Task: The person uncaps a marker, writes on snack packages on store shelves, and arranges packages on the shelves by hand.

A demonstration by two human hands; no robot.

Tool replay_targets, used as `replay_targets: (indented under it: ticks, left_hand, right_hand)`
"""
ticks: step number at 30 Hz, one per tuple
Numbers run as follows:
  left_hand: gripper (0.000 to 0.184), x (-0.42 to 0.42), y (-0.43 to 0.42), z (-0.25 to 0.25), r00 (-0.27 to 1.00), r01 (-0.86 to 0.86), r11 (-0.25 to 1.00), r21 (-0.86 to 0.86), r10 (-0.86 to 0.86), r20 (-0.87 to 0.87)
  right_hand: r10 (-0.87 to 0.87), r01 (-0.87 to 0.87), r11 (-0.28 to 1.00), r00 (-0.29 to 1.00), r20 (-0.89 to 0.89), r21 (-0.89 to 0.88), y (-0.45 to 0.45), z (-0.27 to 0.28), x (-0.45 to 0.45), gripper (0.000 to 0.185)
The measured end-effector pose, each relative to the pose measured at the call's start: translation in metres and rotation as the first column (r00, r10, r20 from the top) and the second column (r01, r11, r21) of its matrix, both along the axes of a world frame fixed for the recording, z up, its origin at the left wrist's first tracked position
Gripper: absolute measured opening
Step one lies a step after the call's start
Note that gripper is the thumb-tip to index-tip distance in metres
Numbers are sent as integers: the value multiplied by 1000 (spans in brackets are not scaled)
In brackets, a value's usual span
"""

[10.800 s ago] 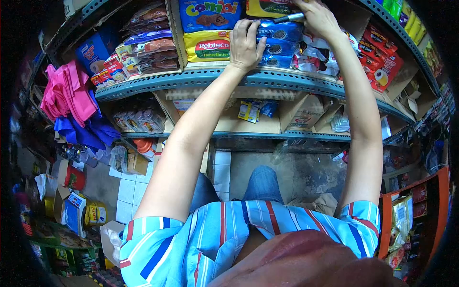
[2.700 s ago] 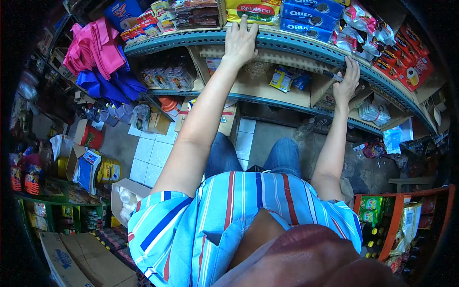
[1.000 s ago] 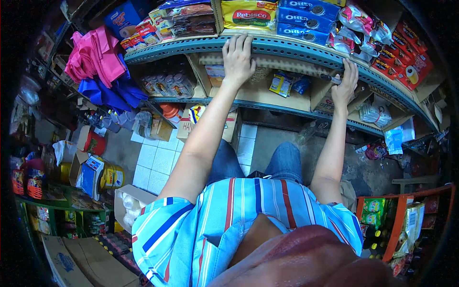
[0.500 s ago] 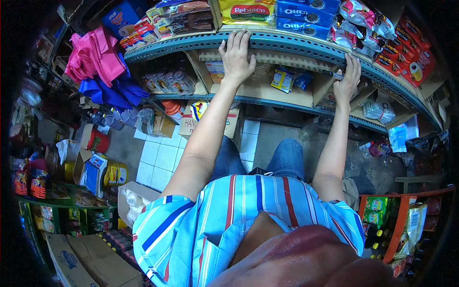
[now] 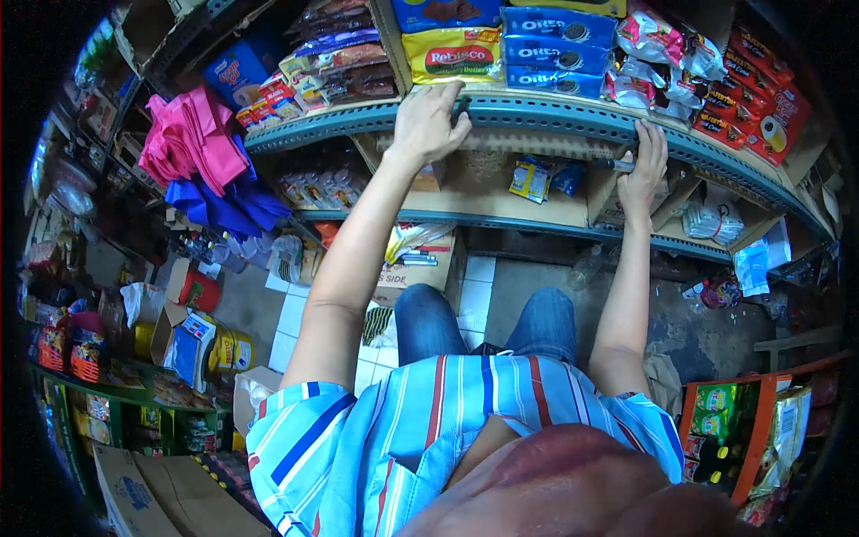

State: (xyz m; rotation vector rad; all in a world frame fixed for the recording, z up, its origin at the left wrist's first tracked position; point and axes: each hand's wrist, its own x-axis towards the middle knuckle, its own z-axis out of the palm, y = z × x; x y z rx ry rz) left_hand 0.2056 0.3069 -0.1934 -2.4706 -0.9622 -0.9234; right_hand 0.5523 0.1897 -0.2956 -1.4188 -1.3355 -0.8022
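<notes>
My left hand (image 5: 429, 123) lies over the blue-green perforated shelf edge (image 5: 537, 111), fingers stretched out. Its fingertips are at the lower edge of a yellow Rebisco cracker pack (image 5: 452, 55); whether they press on it I cannot tell. My right hand (image 5: 642, 172) rests against the same edge farther right, holding a dark pen (image 5: 614, 165) that points left between thumb and fingers. Behind the edge, blue Oreo packs (image 5: 557, 55) are stacked between the hands. Red wafer packs (image 5: 747, 85) stand right of my right hand.
Below the edge, a lower shelf (image 5: 483, 195) holds a small yellow packet (image 5: 531, 179) and jars (image 5: 322, 186). Pink bags (image 5: 192, 139) hang at left. A cardboard box (image 5: 394, 285) stands on the floor before my knees. An orange rack (image 5: 756, 438) is at lower right.
The view has tilted up, so the shelves sit lower and more packs show. My left hand has shifted farther over the edge toward the Rebisco pack. My right hand keeps its place with the pen.
</notes>
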Motion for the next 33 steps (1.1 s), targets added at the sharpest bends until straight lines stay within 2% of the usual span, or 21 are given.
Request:
replay_targets:
  ticks: [1,2,5,8,10,11,13,14,16,17,19,20,22,23,24,25,26,27,33]
  left_hand:
    - [59,2,1,11,999,-44,996,-81,43,-15]
    - [65,4,2,20,999,-48,996,-69,47,-16]
    - [71,18,12,41,981,-175,970,-170,158,-112]
    - [70,34,25,57,973,-131,987,-98,109,-202]
    - [70,51,21,74,985,-109,991,-71,98,-143]
    - [70,59,15,85,996,12,1000,-12,-13,-87]
    - [73,81,7,104,999,8,1000,20,-7,-41]
    - [74,90,14,107,996,88,988,128,-87,-18]
    - [77,108,9,124,997,32,986,164,-20,-73]
    - [61,118,-6,136,990,-53,996,67,61,-126]
    - [72,131,18,137,994,-3,964,267,33,-107]
    - [80,121,-2,138,996,89,934,347,-83,-32]
    - [80,136,2,161,992,-98,990,100,106,-74]
    - [76,128,0,150,978,142,895,422,-192,78]
    - [76,131,3,153,979,144,895,423,-192,74]
    - [74,134,6,158,998,4,971,237,-19,60]
    - [72,136,2,163,989,-150,988,47,150,12]
    - [66,136,8,161,988,-156,986,55,156,1]
    - [65,135,20,160,988,-152,986,73,151,14]
  right_hand:
    - [-1,1,1000,1000,-7,3,2,0,1,62]
    - [-3,3,1000,1000,-13,4,3,-1,1,61]
    - [1,0,999,1000,-21,32,5,-2,1,58]
    - [12,-11,999,1000,-27,31,4,-3,3,59]
    - [-1,2,999,1000,-15,41,5,-4,5,59]
    - [-5,6,999,1000,-8,42,6,-5,7,58]
    - [-7,7,998,1000,4,58,11,-6,11,57]
    - [-12,11,998,1000,9,70,13,-8,12,55]
    - [-12,9,993,1000,26,115,19,-13,16,50]
    - [-16,13,994,1000,25,112,23,-15,18,50]
    - [20,-21,987,1000,10,157,30,-20,19,43]
    - [16,-21,980,1000,26,197,36,-22,21,41]
    - [13,-20,974,999,34,224,40,-23,22,43]
    - [12,-22,967,999,44,252,42,-23,22,45]
    - [12,-22,967,999,40,254,43,-23,22,45]
    - [10,-21,966,999,46,257,43,-24,23,48]
    - [8,-21,966,999,53,258,43,-24,23,50]
    - [9,-21,966,999,49,258,43,-24,24,50]
    - [7,-24,967,998,67,254,43,-25,26,45]
